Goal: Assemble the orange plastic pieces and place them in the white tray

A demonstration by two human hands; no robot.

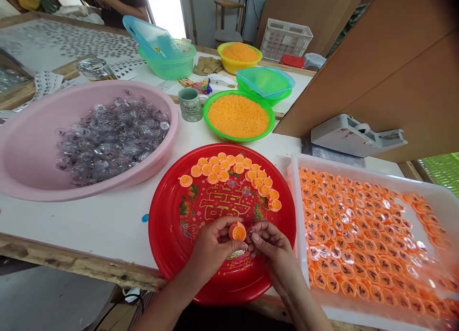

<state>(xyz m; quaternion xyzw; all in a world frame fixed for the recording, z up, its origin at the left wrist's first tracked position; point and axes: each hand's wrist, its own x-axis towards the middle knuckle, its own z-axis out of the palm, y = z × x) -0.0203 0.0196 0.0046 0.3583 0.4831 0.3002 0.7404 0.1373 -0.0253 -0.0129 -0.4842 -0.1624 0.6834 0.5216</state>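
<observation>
My left hand (211, 247) is closed on a small orange cup (237, 232) filled with orange grains, held over the near part of a round red tray (172, 235). My right hand (270, 247) meets it from the right, fingers pinched together beside the cup; what they hold is too small to make out. Several filled orange cups (233, 171) lie in an arc along the tray's far side. A white tray (297, 178) on the right holds rows of capped orange cups.
A pink basin (21, 149) of clear plastic lids sits at the left. A green bowl (238, 116) of orange grains, a grey mug (190, 104), more bowls and baskets stand behind. A cardboard panel (387, 63) leans at the right. Another person's arm shows at the top left.
</observation>
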